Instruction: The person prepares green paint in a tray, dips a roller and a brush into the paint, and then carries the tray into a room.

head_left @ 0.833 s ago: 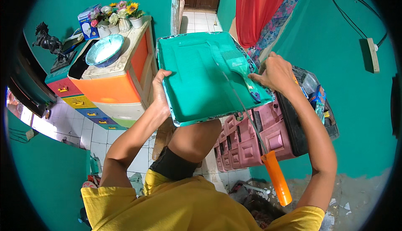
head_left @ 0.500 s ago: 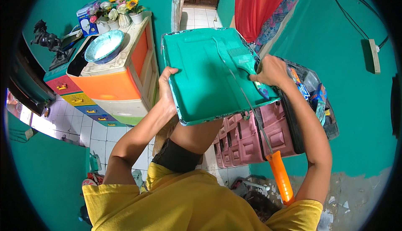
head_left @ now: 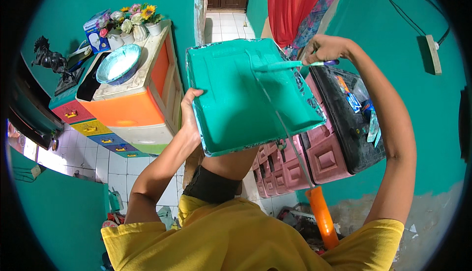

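Left of the person stands an orange and white drawer cabinet [head_left: 132,106] carrying a blue bowl [head_left: 118,64] and small pots of flowers [head_left: 132,21]; to the right sit pink crates [head_left: 314,158] and a black case [head_left: 346,116] against the green wall. Between them a paint tray [head_left: 246,94], coated in green paint, is held tilted. The left hand [head_left: 189,113] clamps its left edge. The right hand [head_left: 327,49] is closed on a brush [head_left: 290,65] reaching over the tray's far right corner. An orange-handled roller [head_left: 322,217] hangs below the tray.
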`<state>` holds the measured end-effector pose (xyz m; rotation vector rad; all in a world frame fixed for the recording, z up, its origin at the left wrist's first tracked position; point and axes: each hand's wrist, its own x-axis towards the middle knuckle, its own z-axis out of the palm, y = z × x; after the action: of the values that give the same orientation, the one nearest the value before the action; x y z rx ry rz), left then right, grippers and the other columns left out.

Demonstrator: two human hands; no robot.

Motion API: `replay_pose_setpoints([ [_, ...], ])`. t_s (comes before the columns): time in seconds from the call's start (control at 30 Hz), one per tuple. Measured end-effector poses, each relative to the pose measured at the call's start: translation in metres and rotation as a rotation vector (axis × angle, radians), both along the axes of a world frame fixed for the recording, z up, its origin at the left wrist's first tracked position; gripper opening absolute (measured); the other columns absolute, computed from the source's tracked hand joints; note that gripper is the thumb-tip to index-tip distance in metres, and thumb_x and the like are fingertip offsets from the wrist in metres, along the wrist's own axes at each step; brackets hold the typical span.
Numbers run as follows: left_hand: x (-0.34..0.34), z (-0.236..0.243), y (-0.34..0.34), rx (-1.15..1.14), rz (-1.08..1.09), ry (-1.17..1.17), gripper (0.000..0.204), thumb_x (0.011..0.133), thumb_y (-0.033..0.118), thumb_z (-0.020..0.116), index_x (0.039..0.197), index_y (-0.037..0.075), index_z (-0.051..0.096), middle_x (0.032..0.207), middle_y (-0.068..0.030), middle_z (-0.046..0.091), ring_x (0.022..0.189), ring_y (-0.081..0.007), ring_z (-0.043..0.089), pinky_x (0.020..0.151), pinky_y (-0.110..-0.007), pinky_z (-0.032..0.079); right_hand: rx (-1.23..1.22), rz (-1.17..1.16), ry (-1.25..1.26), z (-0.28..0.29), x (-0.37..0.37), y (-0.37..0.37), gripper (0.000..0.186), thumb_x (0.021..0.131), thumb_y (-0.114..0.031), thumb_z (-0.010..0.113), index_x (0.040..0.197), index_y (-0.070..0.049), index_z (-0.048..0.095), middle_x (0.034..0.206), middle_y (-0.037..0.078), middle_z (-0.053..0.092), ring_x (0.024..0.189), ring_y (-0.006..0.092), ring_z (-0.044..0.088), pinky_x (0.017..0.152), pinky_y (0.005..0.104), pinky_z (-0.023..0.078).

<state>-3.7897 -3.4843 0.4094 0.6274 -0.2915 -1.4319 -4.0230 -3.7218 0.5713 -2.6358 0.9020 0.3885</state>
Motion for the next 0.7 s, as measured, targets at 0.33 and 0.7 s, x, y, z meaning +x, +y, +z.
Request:
replay_pose_setpoints([
  [0.33, 0.013, -0.003, 0.022, 0.038, -0.026, 0.051, 0.060, 0.065, 0.031, 0.050, 0.115, -0.003, 0.047, 0.102, -0.0213, 0.056, 0.084, -0.0314, 0.059, 0.075, -0.040, 0.049, -0.609, 0.328, 0.015, -0.026, 0.010, 0.003, 0.029, 0.070, -0.032, 0.067, 0.091, -0.013, 0.065, 0.093, 0.007, 0.051, 0.096, 0.0253, 0.045, 0.083, 0.0397, 0.032],
  [0.7, 0.011, -0.006, 0.020, 0.046, -0.007, 0.082, 0.054, 0.065, 0.030, 0.050, 0.109, -0.002, 0.051, 0.095, -0.0188, 0.058, 0.079, -0.0283, 0.059, 0.072, -0.038, 0.050, -1.054, 0.610, -0.052, -0.037, 0.039, -0.014, 0.017, 0.069, -0.010, 0.058, 0.084, -0.014, 0.063, 0.084, 0.001, 0.049, 0.091, 0.0187, 0.046, 0.099, 0.0415, 0.025],
])
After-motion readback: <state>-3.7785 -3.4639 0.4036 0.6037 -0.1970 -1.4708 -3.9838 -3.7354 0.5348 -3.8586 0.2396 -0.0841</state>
